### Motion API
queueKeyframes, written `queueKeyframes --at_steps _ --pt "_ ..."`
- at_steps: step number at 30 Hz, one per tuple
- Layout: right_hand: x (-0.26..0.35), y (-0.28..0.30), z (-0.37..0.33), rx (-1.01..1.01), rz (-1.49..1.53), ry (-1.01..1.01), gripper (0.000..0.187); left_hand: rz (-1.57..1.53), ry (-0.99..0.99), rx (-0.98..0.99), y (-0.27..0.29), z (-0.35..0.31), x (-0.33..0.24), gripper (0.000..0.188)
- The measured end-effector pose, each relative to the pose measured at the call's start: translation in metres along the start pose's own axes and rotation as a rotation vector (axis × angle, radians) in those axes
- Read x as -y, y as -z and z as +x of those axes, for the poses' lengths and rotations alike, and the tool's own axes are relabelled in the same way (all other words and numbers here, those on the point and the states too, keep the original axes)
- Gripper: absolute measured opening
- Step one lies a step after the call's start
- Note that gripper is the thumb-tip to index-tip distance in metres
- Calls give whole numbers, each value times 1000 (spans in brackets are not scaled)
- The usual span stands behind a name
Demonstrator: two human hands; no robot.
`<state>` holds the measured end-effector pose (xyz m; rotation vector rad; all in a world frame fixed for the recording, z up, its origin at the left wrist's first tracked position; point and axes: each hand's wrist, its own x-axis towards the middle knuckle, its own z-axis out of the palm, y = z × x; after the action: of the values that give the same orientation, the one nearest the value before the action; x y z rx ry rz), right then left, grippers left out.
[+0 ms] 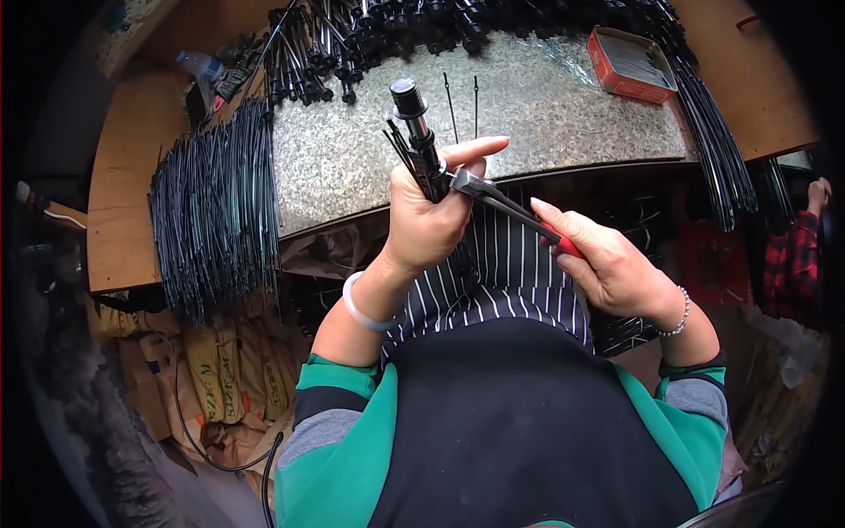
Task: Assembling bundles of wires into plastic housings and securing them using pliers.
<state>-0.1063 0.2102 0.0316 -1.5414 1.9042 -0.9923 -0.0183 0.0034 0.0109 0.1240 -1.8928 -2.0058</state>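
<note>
My left hand [415,225] is wrapped round a black umbrella frame [422,141], its index finger stretched out to the right. The frame stands nearly upright, with a ridged black top, a silver band below it and thin black ribs fanning from its lower part. In my right hand [609,262] is a pair of pliers [510,207] with red handles. Their metal jaws touch or nearly touch the frame beside my left thumb; what lies between them is too small to make out. Two thin ribs stick up past my left fingers over the tabletop.
Bundled black ribs [216,211] hang over the speckled tabletop's [343,158] left edge, and more ribs [713,150] over its right. Black shafts [334,53] are heaped along the back. A red box [629,88] of thin pieces stands back right. Another person's red plaid sleeve [792,255] shows far right.
</note>
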Motion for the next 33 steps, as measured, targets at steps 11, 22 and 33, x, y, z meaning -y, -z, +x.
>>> queueKeyframes --at_steps 11,22,33 --pt "4 26 -3 -19 -108 -168 17 147 -175 130 4 1 -5 28" --pt "-84 22 46 -446 -722 -387 36 -745 4 173 18 21 -5 49" --pt "-16 -35 2 -260 498 -13 71 -603 -47 -126 -10 29 2 55"
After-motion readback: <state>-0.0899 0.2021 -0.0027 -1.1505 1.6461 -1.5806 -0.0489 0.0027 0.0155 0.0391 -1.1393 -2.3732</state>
